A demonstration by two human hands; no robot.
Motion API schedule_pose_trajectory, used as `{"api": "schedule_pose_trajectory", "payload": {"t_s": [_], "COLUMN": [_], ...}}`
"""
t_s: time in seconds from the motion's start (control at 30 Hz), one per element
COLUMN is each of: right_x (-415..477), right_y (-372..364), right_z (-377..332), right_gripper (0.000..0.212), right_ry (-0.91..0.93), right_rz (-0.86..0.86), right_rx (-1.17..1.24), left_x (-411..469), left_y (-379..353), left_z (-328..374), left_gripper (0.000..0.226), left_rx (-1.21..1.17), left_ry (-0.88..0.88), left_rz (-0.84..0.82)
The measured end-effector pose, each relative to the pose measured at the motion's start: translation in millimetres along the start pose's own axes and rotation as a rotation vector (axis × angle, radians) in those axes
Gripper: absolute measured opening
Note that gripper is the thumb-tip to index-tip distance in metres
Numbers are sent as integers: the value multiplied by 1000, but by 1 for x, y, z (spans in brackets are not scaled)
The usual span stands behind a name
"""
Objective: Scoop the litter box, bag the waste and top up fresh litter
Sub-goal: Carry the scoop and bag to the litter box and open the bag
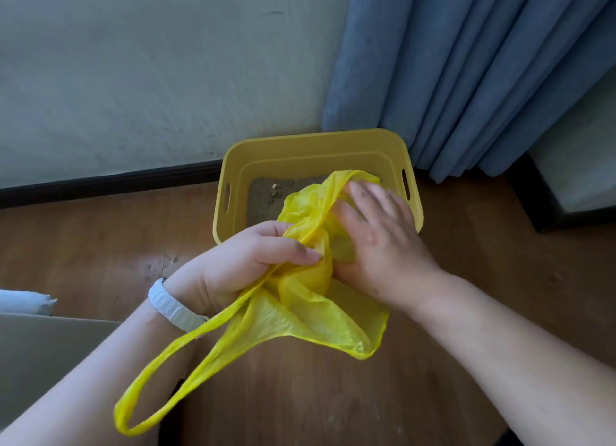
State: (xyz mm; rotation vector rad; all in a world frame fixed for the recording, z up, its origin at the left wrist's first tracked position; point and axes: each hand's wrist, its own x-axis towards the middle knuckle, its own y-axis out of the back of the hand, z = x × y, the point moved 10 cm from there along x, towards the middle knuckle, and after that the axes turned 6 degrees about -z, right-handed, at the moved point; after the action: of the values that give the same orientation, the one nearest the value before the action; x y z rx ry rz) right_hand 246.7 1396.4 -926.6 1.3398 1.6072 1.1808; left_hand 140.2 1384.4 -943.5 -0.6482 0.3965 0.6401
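A yellow plastic bag hangs between both hands, in front of the yellow litter box. My left hand is closed around the bunched upper part of the bag; one long handle loop droops down to the lower left. My right hand presses against the bag with fingers spread, and some of the plastic wraps over its fingers. The box stands on the wooden floor against the wall and holds greyish-brown litter with a few small clumps. The bag hides the box's near right part.
A blue curtain hangs right behind the box. A dark skirting board runs along the pale wall. A cardboard box flap and a white bag edge sit at the lower left. A dark-framed object stands far right.
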Motion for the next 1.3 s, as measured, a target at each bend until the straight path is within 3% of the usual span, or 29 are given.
{"api": "schedule_pose_trajectory", "payload": {"t_s": [0.13,0.23,0.3,0.4,0.47,0.57,0.63,0.7,0.77,0.83,0.93,1.0,1.1,1.13,1.23,1.3], "right_x": [-2,-3,-1,1,0,-2,-4,-4,-5,-4,-4,-5,-6,-7,-10,-12], "right_y": [-13,-8,2,10,13,13,11,10,9,9,8,5,4,5,3,-1], "right_z": [14,13,13,26,39,41,36,35,35,39,50,57,62,64,77,85], "right_gripper": [89,80,77,73,66,58,57,56,53,50,47,43,38,36,34,32], "right_ry": [-91,-79,-51,-47,-67,-49,-35,-63,-81,-119,-214,-262,-292,-302,-378,-416], "right_rz": [-229,-204,-129,-83,-77,-106,-125,-127,-114,-97,-52,-37,-32,-24,-10,-50], "right_rx": [200,270,324,328,306,323,365,421,468,514,603,665,722,732,692,541], "left_x": [-6,-16,-21,-28,-39,-61,-59,-55,-46,-35,-13,11,39,40,34,31], "left_y": [-9,-13,-1,46,91,130,129,115,75,32,-3,6,51,62,87,93], "left_z": [13,29,36,32,26,36,36,44,58,57,34,6,-57,-70,-79,-83], "left_gripper": [2,10,16,18,16,9,24,49,46,33,20,23,43,49,55,57], "left_rx": [-126,-108,-101,-36,304,1014,1177,1318,1514,1609,1609,1494,1331,1348,1461,1509], "left_ry": [-101,-182,-197,-123,-21,163,158,26,-269,-501,-603,-407,109,193,257,309], "left_rz": [-102,-116,-22,264,572,982,1026,1050,1023,892,699,574,391,358,379,343]}}
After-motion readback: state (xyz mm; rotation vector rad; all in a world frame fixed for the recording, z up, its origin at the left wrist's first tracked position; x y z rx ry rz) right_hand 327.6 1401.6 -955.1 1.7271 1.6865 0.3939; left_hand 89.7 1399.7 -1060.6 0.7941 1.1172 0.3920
